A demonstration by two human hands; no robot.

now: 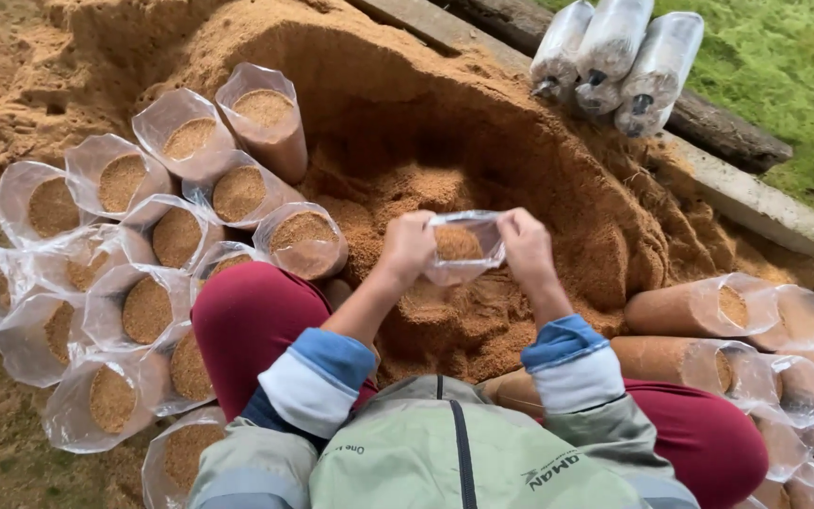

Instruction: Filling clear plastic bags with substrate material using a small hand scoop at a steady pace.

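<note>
Head view, looking down over knees in dark red trousers. Small clear plastic bag partly filled with orange-brown sawdust (463, 247), held at chest-front height over the hollow scooped in the large heap of loose orange-brown sawdust (407, 123). Left hand (407, 247) pinched shut on the bag's left rim; right hand (527, 247) pinched shut on the right rim; grip narrow on both sides, mouth stretched open between them. To the person's left, a cluster of upright clear bags filled with sawdust, mouths open (143, 236), standing close together on the ground. To the right, packed cylindrical bags lying on their sides (699, 311), stacked touching. Beyond the heap, three sealed whitish bags with dark neck rings (614, 61), leaning on a concrete kerb (765, 203), grass behind. For good handling, as judged: rim kept taut and level, bag kept directly over the hollow so spill falls back on the heap, fill brought to match the standing neighbours, thin film spared any sharp tug.
</note>
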